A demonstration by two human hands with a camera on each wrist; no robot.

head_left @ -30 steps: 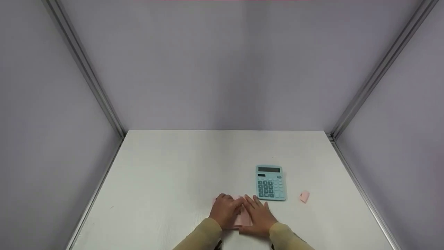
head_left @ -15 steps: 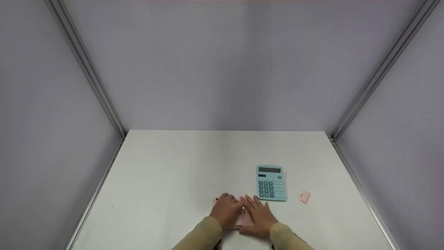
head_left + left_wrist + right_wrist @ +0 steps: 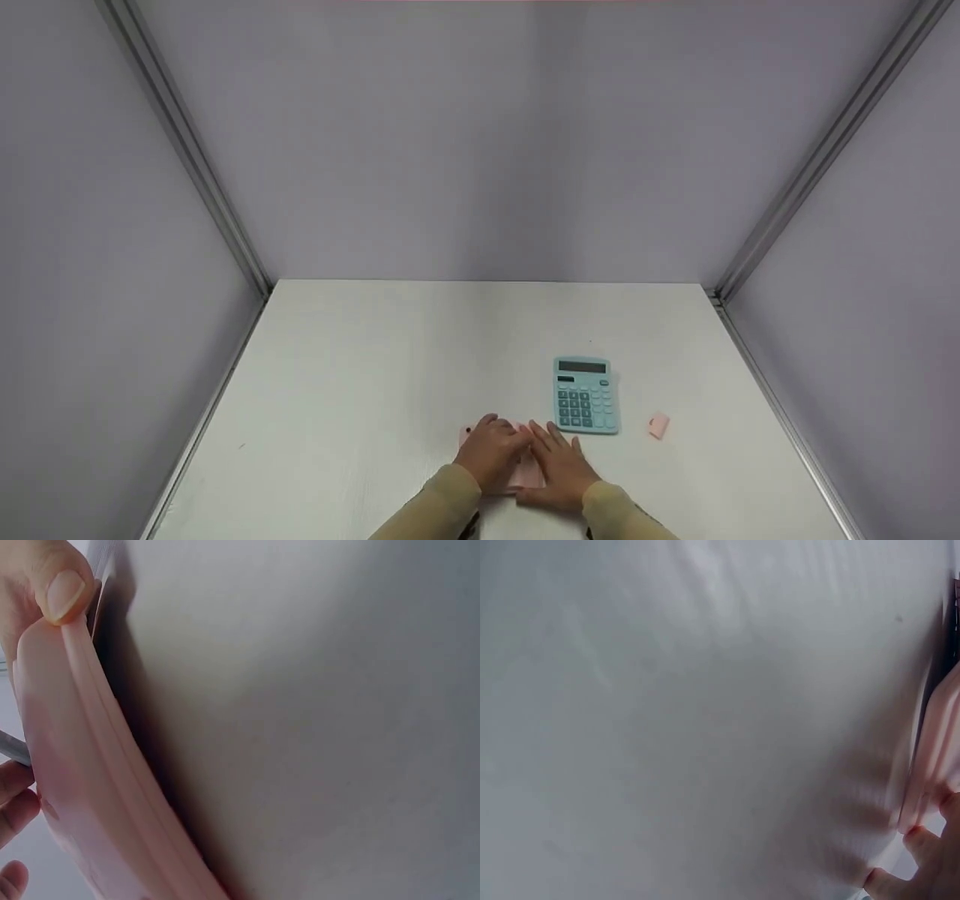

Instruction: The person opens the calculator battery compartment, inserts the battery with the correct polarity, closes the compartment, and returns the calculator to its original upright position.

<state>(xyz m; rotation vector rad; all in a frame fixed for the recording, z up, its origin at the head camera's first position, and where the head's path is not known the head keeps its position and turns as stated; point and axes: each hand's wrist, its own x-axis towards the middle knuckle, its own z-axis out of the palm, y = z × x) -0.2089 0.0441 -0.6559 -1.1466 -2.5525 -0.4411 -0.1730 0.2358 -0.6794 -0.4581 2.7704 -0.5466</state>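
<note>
Both hands work over a flat pink case [image 3: 527, 474] with rounded corners, near the table's front. A dark dot shows at its upper left corner. My left hand [image 3: 491, 454] arches across the case with curled fingers, thumb and forefinger close together over its middle. In the left wrist view, a slim grey rod [image 3: 13, 748] meets the case beside the fingertips; I cannot tell its kind. My right hand [image 3: 566, 476] steadies the case's right side with fingers spread and straight, thumb at the near corner. The right wrist view catches its fingertips by the case's far edge.
A light blue calculator [image 3: 587, 397] lies face up just beyond the right hand. Farther right lies a small pink plastic piece [image 3: 658, 425] with a tab. The white table [image 3: 360, 360] is enclosed by grey panels [image 3: 480, 142] at the back and sides.
My left hand shifts very slightly over the case, its knuckles edging up. The right hand, case, calculator and small pink piece stay where they are.
</note>
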